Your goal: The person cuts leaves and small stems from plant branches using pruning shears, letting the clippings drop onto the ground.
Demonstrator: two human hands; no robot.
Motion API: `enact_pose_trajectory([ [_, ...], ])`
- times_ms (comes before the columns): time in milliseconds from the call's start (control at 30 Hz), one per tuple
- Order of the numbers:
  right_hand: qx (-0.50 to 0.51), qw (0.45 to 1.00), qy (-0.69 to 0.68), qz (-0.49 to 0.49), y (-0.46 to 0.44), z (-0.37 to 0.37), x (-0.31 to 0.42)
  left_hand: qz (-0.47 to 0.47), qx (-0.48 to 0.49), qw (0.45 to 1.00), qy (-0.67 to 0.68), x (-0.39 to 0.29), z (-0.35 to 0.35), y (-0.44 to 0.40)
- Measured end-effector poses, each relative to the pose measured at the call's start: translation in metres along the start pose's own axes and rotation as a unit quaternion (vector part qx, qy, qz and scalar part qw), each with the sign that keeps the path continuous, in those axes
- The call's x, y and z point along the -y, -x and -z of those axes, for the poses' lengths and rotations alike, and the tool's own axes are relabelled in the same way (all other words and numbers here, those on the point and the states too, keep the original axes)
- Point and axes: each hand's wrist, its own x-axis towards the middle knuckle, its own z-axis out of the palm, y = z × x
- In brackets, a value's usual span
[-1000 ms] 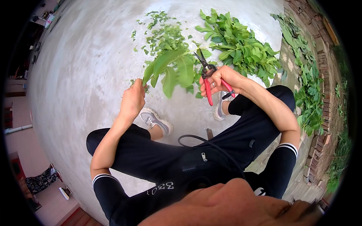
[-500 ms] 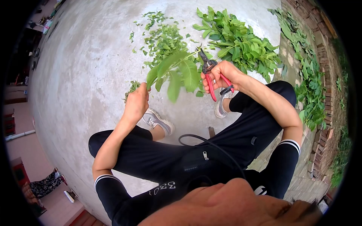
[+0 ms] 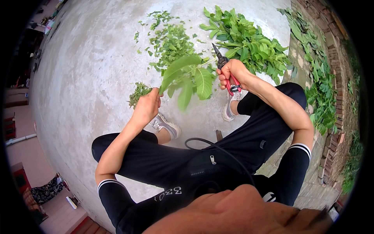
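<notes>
My left hand (image 3: 147,104) pinches a leafy green sprig (image 3: 203,82) by a leaf at its left end, holding it above the concrete. The sprig's pale stem points right, toward the tool. In my right hand (image 3: 237,74) are pruning shears (image 3: 221,58) with red handles and dark blades. The handles are squeezed together and the blades point up and away, just beside the stem end. Below and left of the sprig, a small heap of thin green stems (image 3: 138,93) lies near my left hand. Beyond the sprig, cut leaf pieces (image 3: 169,43) are scattered on the ground.
A large pile of leafy sprigs (image 3: 253,46) lies on the concrete floor (image 3: 89,78) at upper right. More greenery (image 3: 321,93) runs along a brick edging (image 3: 339,113) on the right. My shoes (image 3: 165,126) rest near the work. A pink wall stands at far left.
The shears' handles have come together, and the tool has shifted right and tilted, its blades now clear of the stem. The sprig and my left hand have moved slightly right.
</notes>
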Motion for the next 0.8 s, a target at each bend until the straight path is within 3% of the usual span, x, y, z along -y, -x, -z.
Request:
enact_pose_trajectory([
  [133, -0.015, 0.991, 0.110, 0.075, -0.005, 0.003, -0.006, 0.028, -0.036, 0.999, 0.006, 0.000, 0.004, -0.004],
  [267, -0.019, 0.890, 0.408, 0.203, 0.001, 0.004, -0.010, 0.072, -0.038, 0.993, 0.084, 0.006, 0.006, -0.007],
  [400, 0.018, 0.912, 0.394, 0.116, 0.005, -0.003, -0.012, 0.152, 0.012, 0.960, 0.235, 0.008, 0.012, -0.010],
  [533, -0.013, 0.840, 0.520, 0.153, 0.017, -0.014, -0.005, 0.179, 0.049, 0.921, 0.343, 0.010, 0.014, -0.011],
  [600, -0.045, 0.790, 0.599, 0.125, 0.019, -0.015, 0.001, 0.163, 0.028, 0.939, 0.301, 0.014, 0.013, -0.011],
  [700, -0.084, 0.746, 0.635, 0.181, 0.023, -0.010, 0.001, 0.123, -0.018, 0.963, 0.237, 0.016, 0.017, -0.012],
  [800, -0.087, 0.715, 0.671, 0.176, 0.019, -0.005, 0.000, 0.101, -0.049, 0.972, 0.207, 0.011, 0.025, -0.013],
])
